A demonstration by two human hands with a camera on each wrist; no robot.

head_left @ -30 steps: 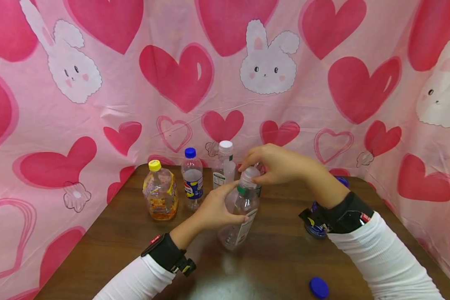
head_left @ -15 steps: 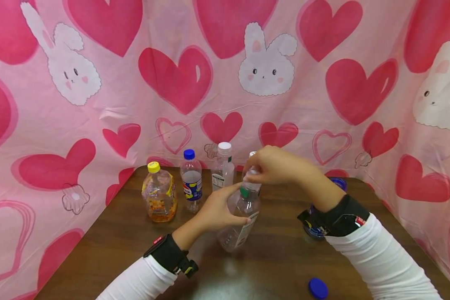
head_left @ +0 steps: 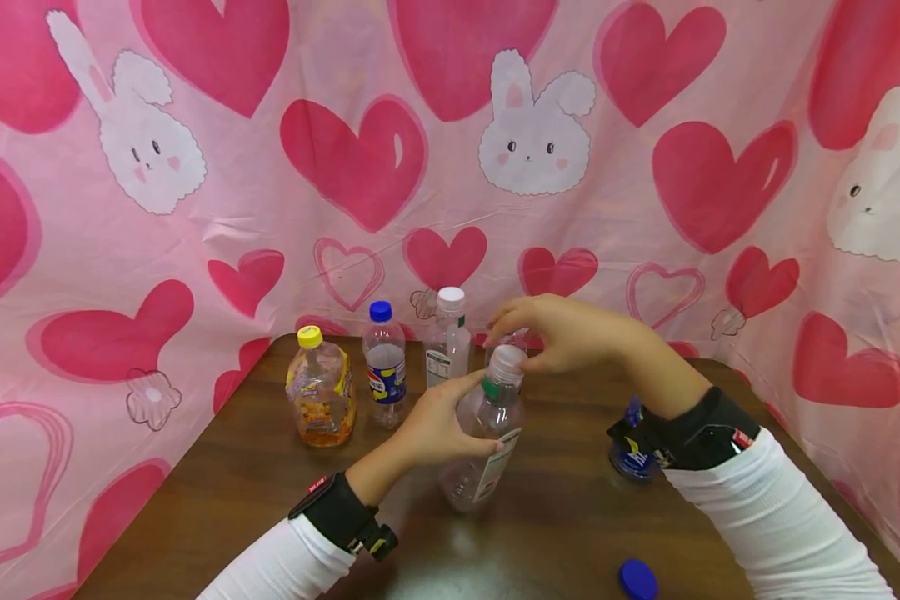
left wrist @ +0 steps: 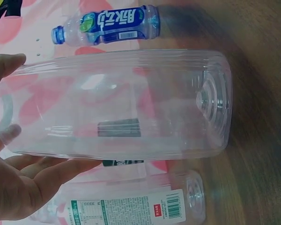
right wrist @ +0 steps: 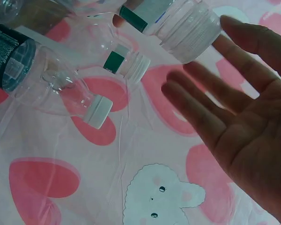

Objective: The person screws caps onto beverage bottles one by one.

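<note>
A large clear plastic bottle (head_left: 487,417) with a green band at its neck leans slightly over the table, its translucent ridged cap (right wrist: 189,35) on top. My left hand (head_left: 438,425) grips its upper body, thumb on the near side. Around the cap, my right hand (head_left: 566,333) has its fingers spread; in the right wrist view, the thumb is at the cap's edge and the other fingers are loosely extended. Whether any fingertip touches the cap is hard to tell. Behind it, a bottle with a dark green label (right wrist: 9,61) is mostly hidden in the head view.
On the brown table (head_left: 232,517) stand a yellow-capped bottle (head_left: 322,396), a blue-capped bottle (head_left: 385,362) and a white-capped bottle (head_left: 447,346). A blue-labelled bottle (left wrist: 122,23) stands right, partly behind my right wrist. A loose blue cap (head_left: 637,578) lies near the front edge.
Half a second ago my right fingers were curled over the cap; now they are spread and the cap shows. My left hand keeps its grip, and the bottle has shifted slightly.
</note>
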